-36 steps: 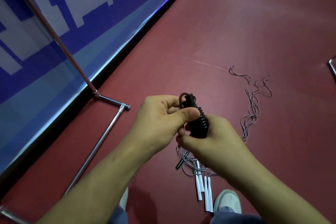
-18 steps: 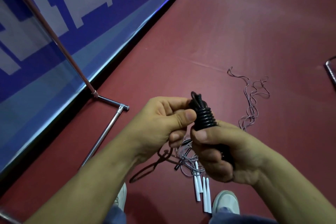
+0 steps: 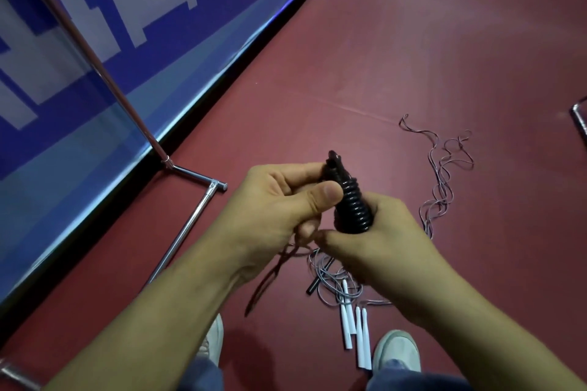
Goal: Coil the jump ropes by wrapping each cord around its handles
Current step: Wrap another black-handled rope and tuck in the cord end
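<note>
- Left hand (image 3: 273, 203): clenched on the upper end of the black glossy jump rope (image 3: 351, 203), with the thumb pressed onto the wound turns. The rope is held up between both hands, above the floor.
- Right hand (image 3: 374, 241): closed round the lower end of the same bundle from beneath.
- Risk, coil: the turns are stacked in a cone, narrow at the top. If thumb pressure is eased, the upper turns are judged likely to slip off and unwind.
- Loose dark tail (image 3: 273, 276): hung from under the left hand toward the floor. If it is left untucked, loosening of the coil is to be expected. It could also be caught under the white shoe (image 3: 212, 340).
- Slim white plastic handles (image 3: 355, 327) and thin grey cords (image 3: 330, 279): laid tangled on the dark red floor (image 3: 413, 57) between the feet. Knots could be tightened if one cord is pulled alone.
- Hidden: the black rope's handles are covered by turns and palms. The point where the tail is held is concealed beneath the left fingers.
- Short black stick (image 3: 317, 284): seen among the grey cords, possibly another handle, but too blurred to settle.
- Grey cords, far stretch: the number of ropes cannot be counted.
- Chrome tube frame (image 3: 190, 222): cut off at lower left.
- Blue and white banner (image 3: 127, 41): cropped, lettering not readable.
</note>
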The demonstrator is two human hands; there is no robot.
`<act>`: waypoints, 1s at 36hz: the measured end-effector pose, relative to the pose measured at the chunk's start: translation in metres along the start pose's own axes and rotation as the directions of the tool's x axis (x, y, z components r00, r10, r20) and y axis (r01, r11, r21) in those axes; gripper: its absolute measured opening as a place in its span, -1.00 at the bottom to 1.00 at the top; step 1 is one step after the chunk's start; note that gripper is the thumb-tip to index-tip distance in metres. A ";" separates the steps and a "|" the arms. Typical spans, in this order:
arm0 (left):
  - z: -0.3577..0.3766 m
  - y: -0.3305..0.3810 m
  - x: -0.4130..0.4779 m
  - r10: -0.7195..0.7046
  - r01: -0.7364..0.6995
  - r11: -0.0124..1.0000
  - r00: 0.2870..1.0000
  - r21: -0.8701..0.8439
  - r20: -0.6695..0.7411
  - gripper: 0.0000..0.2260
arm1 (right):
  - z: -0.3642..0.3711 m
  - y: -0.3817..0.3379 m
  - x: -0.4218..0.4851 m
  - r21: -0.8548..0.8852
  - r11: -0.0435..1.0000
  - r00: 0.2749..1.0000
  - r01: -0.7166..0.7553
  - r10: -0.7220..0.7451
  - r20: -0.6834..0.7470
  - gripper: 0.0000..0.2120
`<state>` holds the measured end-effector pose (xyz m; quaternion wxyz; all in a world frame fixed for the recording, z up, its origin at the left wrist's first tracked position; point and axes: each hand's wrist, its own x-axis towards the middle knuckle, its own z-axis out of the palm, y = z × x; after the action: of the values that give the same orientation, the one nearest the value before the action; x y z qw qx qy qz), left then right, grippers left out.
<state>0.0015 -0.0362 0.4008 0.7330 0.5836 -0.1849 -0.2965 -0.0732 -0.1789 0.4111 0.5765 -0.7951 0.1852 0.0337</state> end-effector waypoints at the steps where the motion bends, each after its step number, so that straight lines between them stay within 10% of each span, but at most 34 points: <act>1: -0.001 0.002 0.000 0.008 -0.007 1.000 0.999 -0.015 0.041 -0.79 | -0.001 -0.002 -0.003 0.127 0.991 0.995 -0.036 0.023 0.101 -0.70; 5: -0.005 0.003 0.002 0.014 0.001 0.996 0.985 -0.084 0.173 -0.73 | -0.010 -0.011 -0.011 0.421 0.874 0.875 -0.245 0.012 0.484 -0.88; 10: -0.007 0.000 0.004 0.025 -0.018 0.999 0.978 -0.038 0.206 -0.72 | -0.022 0.001 -0.005 0.532 0.565 0.561 -0.631 -0.141 0.815 -0.96; 12: -0.003 -0.004 0.006 0.011 -0.007 0.999 0.993 -0.042 0.113 -0.75 | -0.018 0.002 -0.001 0.520 0.570 0.649 -0.637 0.032 0.760 -0.82; 15: 0.001 -0.008 0.006 -0.016 0.011 0.997 0.997 -0.076 -0.070 -0.74 | -0.013 -0.005 0.000 0.367 0.857 0.894 -0.361 0.206 0.399 -0.76; 20: 0.003 -0.010 0.008 -0.004 0.008 1.000 0.955 0.012 -0.295 -0.87 | -0.004 -0.003 0.002 -0.096 0.995 0.999 0.006 -0.010 -0.042 -0.77; 26: 0.007 -0.009 0.005 0.058 -0.019 0.987 0.967 0.158 -0.250 -0.89 | 0.010 0.002 -0.001 -0.319 0.947 0.984 0.036 -0.089 -0.154 -0.62; 36: -0.006 0.002 0.002 0.155 -0.099 0.923 0.980 0.372 -0.123 -0.88 | -0.012 -0.004 0.000 0.281 0.949 0.975 -0.141 0.083 0.208 -0.76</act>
<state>0.0069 -0.0327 0.4015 0.6418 0.7165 -0.2187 -0.1641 -0.0738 -0.1889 0.4187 0.7008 -0.6815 0.1760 0.1157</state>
